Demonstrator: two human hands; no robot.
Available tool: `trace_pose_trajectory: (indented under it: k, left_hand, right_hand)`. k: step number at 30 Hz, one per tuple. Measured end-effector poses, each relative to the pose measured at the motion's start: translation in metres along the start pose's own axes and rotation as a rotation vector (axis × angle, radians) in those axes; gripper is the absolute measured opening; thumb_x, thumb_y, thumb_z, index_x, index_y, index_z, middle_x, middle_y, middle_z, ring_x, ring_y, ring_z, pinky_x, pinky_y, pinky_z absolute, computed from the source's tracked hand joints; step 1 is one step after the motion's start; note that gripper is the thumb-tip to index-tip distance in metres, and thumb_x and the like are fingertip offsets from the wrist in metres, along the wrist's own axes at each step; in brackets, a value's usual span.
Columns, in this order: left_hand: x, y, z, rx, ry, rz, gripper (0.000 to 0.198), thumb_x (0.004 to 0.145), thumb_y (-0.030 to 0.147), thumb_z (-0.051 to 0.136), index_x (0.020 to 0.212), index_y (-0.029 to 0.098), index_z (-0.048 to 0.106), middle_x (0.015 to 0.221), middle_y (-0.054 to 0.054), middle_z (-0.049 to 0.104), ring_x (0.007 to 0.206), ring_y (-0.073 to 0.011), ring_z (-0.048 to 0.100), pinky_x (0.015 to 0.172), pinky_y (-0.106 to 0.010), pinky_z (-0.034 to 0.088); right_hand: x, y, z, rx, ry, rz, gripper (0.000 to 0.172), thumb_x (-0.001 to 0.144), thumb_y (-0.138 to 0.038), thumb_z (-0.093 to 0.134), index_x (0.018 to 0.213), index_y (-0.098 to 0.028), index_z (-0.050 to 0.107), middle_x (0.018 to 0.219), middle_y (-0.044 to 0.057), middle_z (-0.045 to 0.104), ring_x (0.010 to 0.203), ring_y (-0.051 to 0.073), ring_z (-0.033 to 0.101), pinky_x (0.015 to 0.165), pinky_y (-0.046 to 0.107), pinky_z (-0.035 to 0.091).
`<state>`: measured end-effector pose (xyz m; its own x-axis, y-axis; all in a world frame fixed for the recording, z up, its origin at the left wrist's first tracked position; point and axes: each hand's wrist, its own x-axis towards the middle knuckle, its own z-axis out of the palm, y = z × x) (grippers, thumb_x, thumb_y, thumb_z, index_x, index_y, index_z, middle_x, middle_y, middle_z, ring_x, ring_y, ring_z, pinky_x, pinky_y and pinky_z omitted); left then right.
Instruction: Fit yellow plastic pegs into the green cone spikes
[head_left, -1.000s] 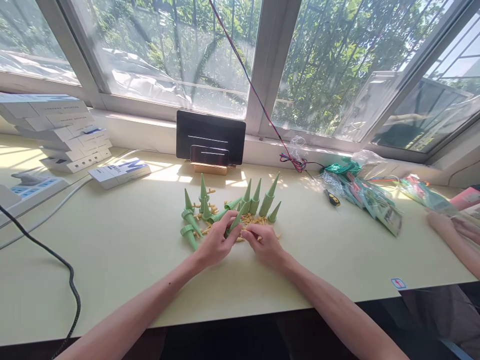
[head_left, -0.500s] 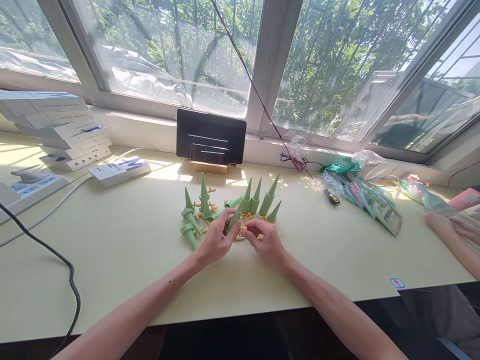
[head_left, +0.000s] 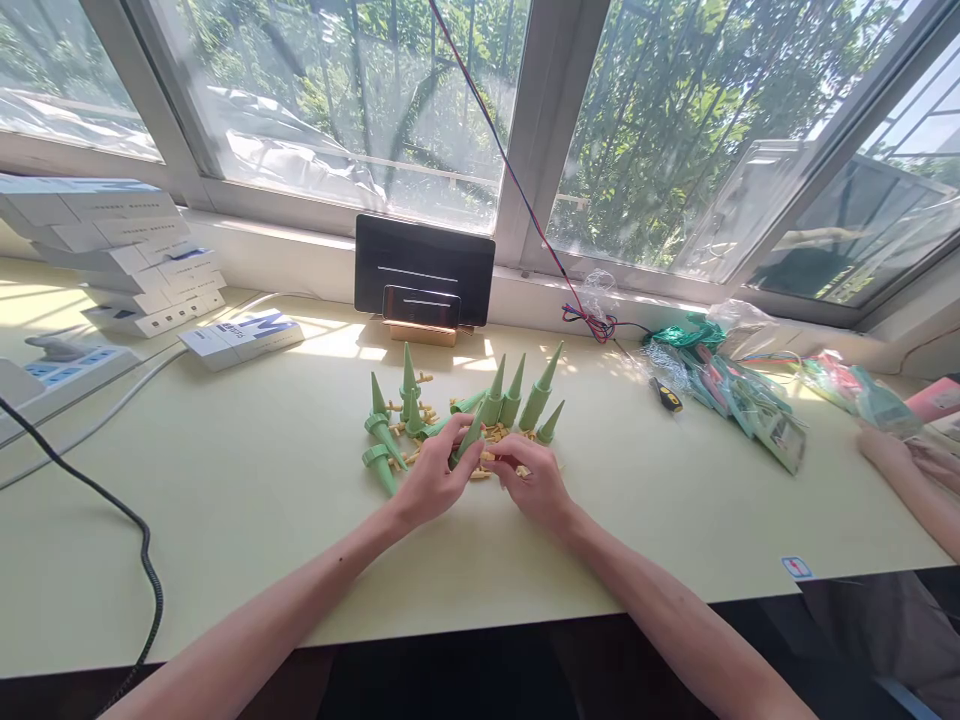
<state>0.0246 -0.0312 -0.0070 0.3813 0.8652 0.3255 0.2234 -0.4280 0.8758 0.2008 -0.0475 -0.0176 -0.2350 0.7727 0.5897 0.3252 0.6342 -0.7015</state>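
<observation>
My left hand (head_left: 433,472) is closed around a green cone-shaped watering spike (head_left: 470,436), its tip pointing up and slightly right. Beside it, the thumb and fingers of my right hand (head_left: 534,480) pinch a small yellow plastic valve (head_left: 488,456) against the spike's side; the fingers partly cover it. More yellow valves (head_left: 496,433) lie loose behind my hands. Several green spikes (head_left: 535,402) stand upright behind my right hand. To the left are other green spikes (head_left: 380,462), some standing and some lying tilted.
A tablet (head_left: 472,260) and a phone (head_left: 420,303) lean in a wooden stand by the window. White boxes (head_left: 142,250) are stacked at left, near a power strip (head_left: 82,385). Bagged parts (head_left: 757,410) and a yellow-black tool (head_left: 666,396) lie right. Another person's hand (head_left: 889,450) is at far right.
The whole view has shifted very slightly. Both hands keep nearly the same place and hold, with the yellow valve now a little more covered by the fingers.
</observation>
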Motion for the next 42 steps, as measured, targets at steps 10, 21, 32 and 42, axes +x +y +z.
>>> trace_pose_trajectory:
  k: [10,21,32,42]
  left_hand:
    - [0.0003,0.0019,0.0000,-0.028,0.034,0.027,0.017,0.097,0.035,0.047,0.106,0.020,0.047,0.066,0.005,0.049,0.052,-0.0088,0.044,0.048,-0.021,0.033]
    - [-0.0002,0.0012,-0.0001,0.022,0.013,0.030,0.017,0.097,0.033,0.047,0.108,0.020,0.046,0.067,0.005,0.050,0.052,-0.0091,0.043,0.048,-0.021,0.031]
    - [-0.0014,0.0019,-0.0009,0.065,0.015,0.078,0.018,0.097,0.032,0.046,0.109,0.019,0.048,0.064,0.005,0.050,0.052,-0.0093,0.042,0.050,-0.022,0.031]
    - [-0.0033,-0.0017,-0.0012,0.059,-0.032,0.086,0.017,0.097,0.033,0.046,0.108,0.020,0.046,0.067,0.004,0.050,0.052,-0.0096,0.042,0.049,-0.022,0.029]
  right_hand:
    - [0.0000,0.0007,-0.0009,0.009,0.029,0.018,0.015,0.093,-0.031,0.060,0.089,-0.020,0.068,0.077,0.004,0.062,0.059,0.012,0.055,0.055,0.026,0.048]
    - [0.0014,-0.0005,-0.0016,-0.033,0.014,0.011,0.017,0.092,-0.034,0.062,0.085,-0.019,0.067,0.070,0.002,0.062,0.059,0.013,0.054,0.056,0.026,0.047]
    - [-0.0002,-0.0016,-0.0019,-0.083,-0.026,0.053,0.027,0.094,-0.038,0.056,0.078,-0.018,0.063,0.063,0.000,0.057,0.056,0.012,0.047,0.055,0.025,0.040]
    - [-0.0019,0.0041,-0.0009,-0.043,-0.117,0.101,0.046,0.102,-0.044,0.037,0.066,-0.019,0.052,0.052,-0.003,0.042,0.051,0.012,0.041,0.053,0.026,0.034]
